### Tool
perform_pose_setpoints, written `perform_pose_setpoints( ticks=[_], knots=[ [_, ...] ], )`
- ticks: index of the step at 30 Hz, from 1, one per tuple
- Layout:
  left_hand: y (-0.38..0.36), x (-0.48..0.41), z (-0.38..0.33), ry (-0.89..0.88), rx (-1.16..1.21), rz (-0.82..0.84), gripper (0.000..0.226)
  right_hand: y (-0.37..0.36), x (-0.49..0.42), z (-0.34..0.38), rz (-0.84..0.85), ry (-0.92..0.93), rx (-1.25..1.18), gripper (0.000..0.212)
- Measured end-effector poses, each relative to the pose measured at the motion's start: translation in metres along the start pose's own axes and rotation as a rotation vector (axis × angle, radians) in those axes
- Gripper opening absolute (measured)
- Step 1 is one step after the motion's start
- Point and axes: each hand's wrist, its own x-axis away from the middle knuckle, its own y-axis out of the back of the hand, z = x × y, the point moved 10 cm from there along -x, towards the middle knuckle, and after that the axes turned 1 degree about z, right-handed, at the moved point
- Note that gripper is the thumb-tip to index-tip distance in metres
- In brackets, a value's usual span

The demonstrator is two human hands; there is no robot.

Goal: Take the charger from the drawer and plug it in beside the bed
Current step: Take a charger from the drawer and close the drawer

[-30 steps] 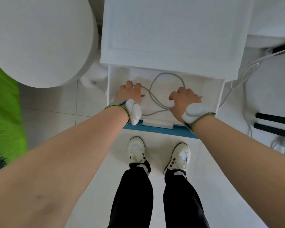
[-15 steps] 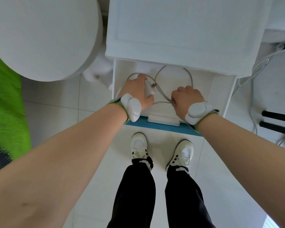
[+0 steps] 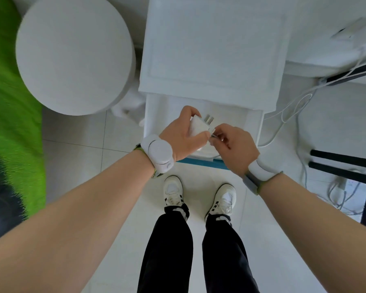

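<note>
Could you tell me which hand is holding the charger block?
The left hand grips the white charger block; the right hand only pinches the cable at its corner.

charger half covered, cable mostly hidden, bedding blurred

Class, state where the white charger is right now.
Head view, centre: the left hand grips the charger above the open drawer; the right hand pinches its cable.

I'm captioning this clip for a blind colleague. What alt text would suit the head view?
Seen from above, a person's left hand grips a white charger, prongs showing, over an open white drawer, while the right hand pinches its cable beside it. White shoes and black trousers stand on pale floor tiles below.
</note>
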Motion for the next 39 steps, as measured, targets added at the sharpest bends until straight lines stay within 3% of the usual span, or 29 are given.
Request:
perform_pose_setpoints(
  ticks=[2, 5, 7, 9, 11, 16, 21, 27, 39],
  knots=[
    [0.015, 0.008, -0.017, -0.022, -0.134, -0.097, 0.047, 0.006, 0.008, 0.005, -0.074, -0.029, -0.128, 0.02],
    [0.064, 0.024, -0.037, -0.074, -0.244, -0.423, 0.066, 0.009, 0.022, -0.005, -0.144, -0.116, -0.254, 0.037],
    [0.094, 0.032, -0.042, -0.139, -0.262, -0.598, 0.074, -0.005, 0.033, -0.02, -0.108, -0.194, -0.239, 0.042],
    [0.105, 0.028, -0.042, -0.176, -0.377, -0.649, 0.074, -0.022, 0.046, -0.035, -0.088, -0.269, -0.186, 0.042],
    [0.102, 0.011, -0.035, -0.153, -0.525, -0.611, 0.067, -0.037, 0.058, -0.048, -0.075, -0.321, -0.128, 0.042],
    [0.087, -0.033, -0.004, -0.05, -0.899, -0.44, 0.05, -0.078, 0.077, -0.065, 0.173, -0.363, 0.002, 0.049],
    [0.067, -0.055, 0.015, -0.028, -0.913, -0.295, 0.048, -0.095, 0.082, -0.07, 0.285, -0.397, 0.142, 0.06],
    [0.07, -0.06, 0.018, -0.043, -0.912, -0.28, 0.044, -0.11, 0.085, -0.058, 0.286, -0.316, 0.363, 0.075],
    [0.068, -0.066, 0.025, -0.025, -0.986, -0.203, 0.067, -0.079, 0.007, -0.051, 0.247, -0.162, 0.653, 0.079]
  ],
)
